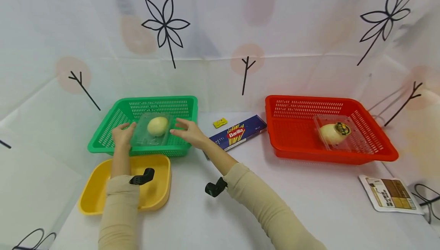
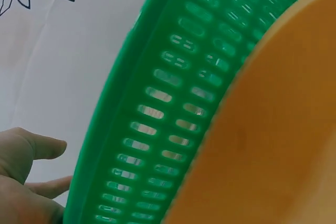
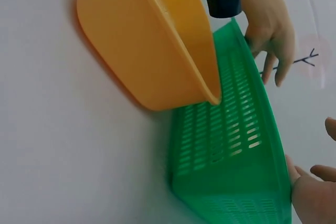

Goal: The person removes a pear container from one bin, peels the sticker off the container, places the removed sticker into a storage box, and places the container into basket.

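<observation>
The clear plastic box point(image 1: 141, 132), holding a pale round item point(image 1: 157, 126), lies inside the green perforated basket point(image 1: 156, 150), whose walls presumably contain it; left hand point(image 1: 122, 135) and right hand point(image 1: 190, 131) flank it, fingers parted, gripping nothing; contact with it is undetermined; the yellow basin point(image 1: 158, 185) stands directly in front, so the left forearm point(image 1: 119, 200) passes over.
</observation>
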Tool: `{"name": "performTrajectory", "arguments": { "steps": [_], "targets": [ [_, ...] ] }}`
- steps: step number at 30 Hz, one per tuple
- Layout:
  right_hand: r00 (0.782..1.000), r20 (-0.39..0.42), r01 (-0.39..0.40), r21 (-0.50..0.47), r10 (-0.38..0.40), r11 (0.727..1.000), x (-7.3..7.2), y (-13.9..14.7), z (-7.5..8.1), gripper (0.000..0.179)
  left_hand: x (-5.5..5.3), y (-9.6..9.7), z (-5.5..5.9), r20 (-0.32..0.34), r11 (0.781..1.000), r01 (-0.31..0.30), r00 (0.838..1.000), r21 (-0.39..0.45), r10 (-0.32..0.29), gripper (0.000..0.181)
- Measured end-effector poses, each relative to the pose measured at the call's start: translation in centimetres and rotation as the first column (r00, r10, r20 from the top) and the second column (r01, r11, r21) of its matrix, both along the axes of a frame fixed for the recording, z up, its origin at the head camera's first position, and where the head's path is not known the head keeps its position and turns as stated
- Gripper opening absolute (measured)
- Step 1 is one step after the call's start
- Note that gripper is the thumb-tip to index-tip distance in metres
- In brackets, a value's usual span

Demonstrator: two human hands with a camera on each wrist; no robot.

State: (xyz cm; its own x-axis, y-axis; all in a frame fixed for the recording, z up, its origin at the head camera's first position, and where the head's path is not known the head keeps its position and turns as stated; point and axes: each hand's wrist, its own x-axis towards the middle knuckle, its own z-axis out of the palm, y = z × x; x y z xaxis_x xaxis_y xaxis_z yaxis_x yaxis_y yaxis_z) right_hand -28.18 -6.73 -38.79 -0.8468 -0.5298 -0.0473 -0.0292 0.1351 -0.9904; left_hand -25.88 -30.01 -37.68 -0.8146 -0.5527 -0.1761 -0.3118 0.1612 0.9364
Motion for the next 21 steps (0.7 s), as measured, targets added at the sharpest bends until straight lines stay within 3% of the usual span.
{"name": "performTrajectory", "arguments": {
  "steps": [5, 7, 9, 10, 12, 15, 18, 21],
  "targets": [
    [0.999, -0.017, 0.027, -0.07, -0.028, 0.997, 0.4, 0.8, -0.3, 0.06, 0.2, 0.7, -0.5, -0.122, 0.998, -0.002, 0.992, -0.067, -0.006, 0.048],
    [0.999, -0.022, 0.032, -0.089, -0.034, 0.996, 0.6, 1.2, -0.3, 0.059, 0.2, 1.0, -0.7, -0.202, 0.997, 0.073, 0.977, -0.017, -0.075, 0.046],
    [0.999, -0.023, 0.035, -0.109, -0.038, 0.993, 0.8, 1.7, -0.4, 0.058, 0.1, 1.3, -0.8, -0.271, 0.977, 0.211, 0.942, 0.02, -0.198, 0.047],
    [0.999, -0.023, 0.037, -0.118, -0.04, 0.992, 0.9, 1.9, -0.4, 0.057, 0.0, 1.6, -0.9, -0.297, 0.955, 0.294, 0.916, 0.038, -0.27, 0.048],
    [0.999, -0.025, 0.039, -0.144, -0.043, 0.989, 1.0, 2.4, -0.6, 0.057, -0.2, 2.1, -0.9, -0.311, 0.891, 0.451, 0.855, 0.052, -0.415, 0.052],
    [0.999, -0.031, 0.031, -0.184, -0.038, 0.982, 1.1, 3.2, -0.7, 0.057, -0.8, 3.0, -1.1, -0.282, 0.795, 0.606, 0.769, 0.035, -0.574, 0.056],
    [0.999, -0.044, 0.023, -0.209, -0.033, 0.978, 1.2, 4.1, -0.9, 0.057, -1.4, 3.7, -1.2, -0.245, 0.724, 0.686, 0.715, 0.069, -0.655, 0.055],
    [0.997, -0.074, 0.016, -0.2, -0.031, 0.98, 1.3, 5.3, -1.1, 0.058, -1.7, 4.0, -1.3, -0.212, 0.681, 0.728, 0.681, 0.086, -0.701, 0.054]
  ]
}}
